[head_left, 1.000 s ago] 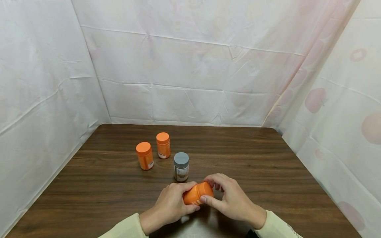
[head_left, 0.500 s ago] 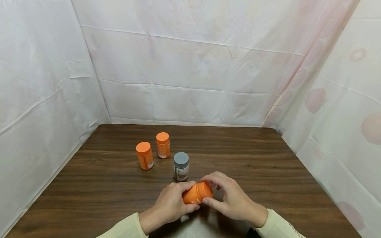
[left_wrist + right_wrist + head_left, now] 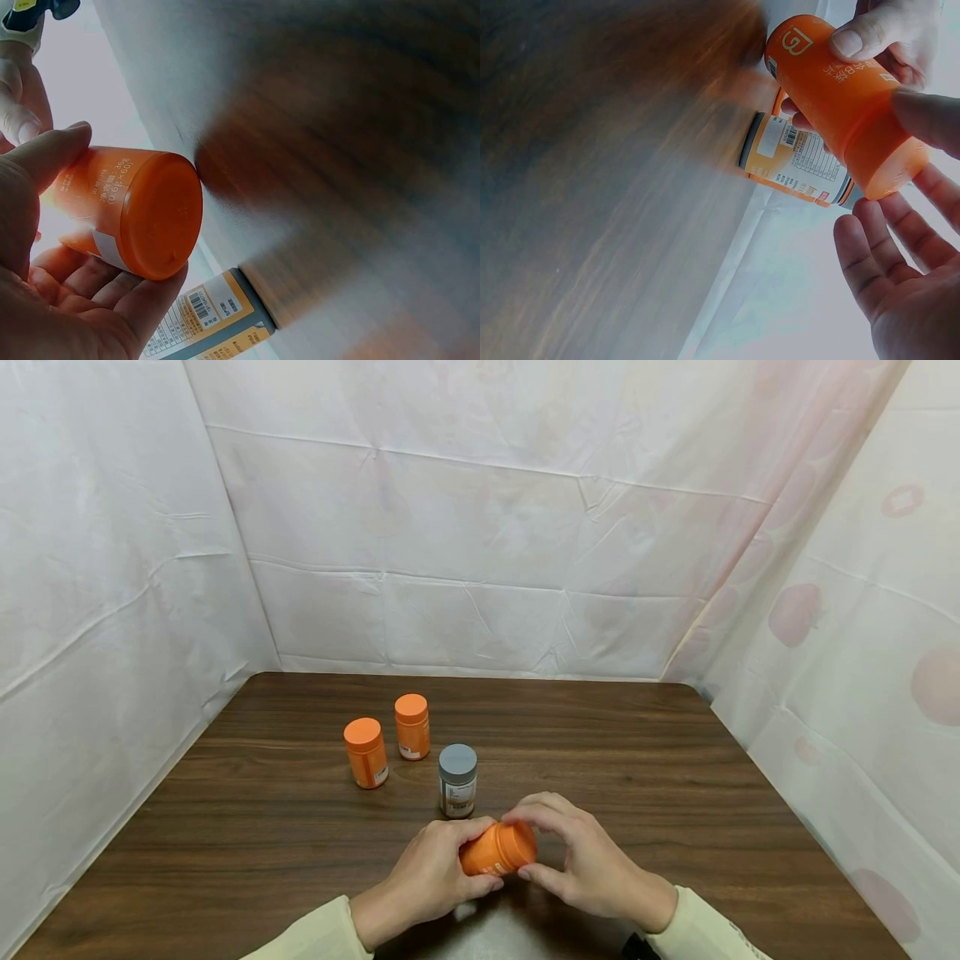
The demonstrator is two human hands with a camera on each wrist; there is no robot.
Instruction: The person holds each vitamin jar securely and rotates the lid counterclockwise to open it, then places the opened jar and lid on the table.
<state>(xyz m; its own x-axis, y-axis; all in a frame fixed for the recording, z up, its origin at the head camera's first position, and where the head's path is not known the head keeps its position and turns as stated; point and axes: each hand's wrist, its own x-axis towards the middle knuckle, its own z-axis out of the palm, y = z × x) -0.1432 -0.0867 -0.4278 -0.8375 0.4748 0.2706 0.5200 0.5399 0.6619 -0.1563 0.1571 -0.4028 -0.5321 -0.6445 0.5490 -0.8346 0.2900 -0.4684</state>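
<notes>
An orange bottle (image 3: 483, 852) lies tilted in my left hand (image 3: 429, 870), its orange lid (image 3: 517, 843) facing right. The thumb and fingers of that hand grip the bottle's body, and in the left wrist view the round base (image 3: 163, 216) is exposed. My right hand (image 3: 592, 864) is at the lid, fingers curved over its far side and thumb by its near edge. In the right wrist view the right thumb (image 3: 930, 120) overlaps the lid, with a fingertip at its rim and other fingers spread below. Just behind the left hand stands a grey-lidded bottle (image 3: 457, 781).
Two orange bottles stand upright further back on the left, one nearer (image 3: 366, 753) and one behind it (image 3: 412, 727). The brown wooden table (image 3: 637, 752) is bordered by pale hanging sheets (image 3: 465, 527) at the back and both sides.
My right fingers have shifted slightly left over the lid, while the right thumb has slid a little right and down. The left hand and its bottle have hardly moved.
</notes>
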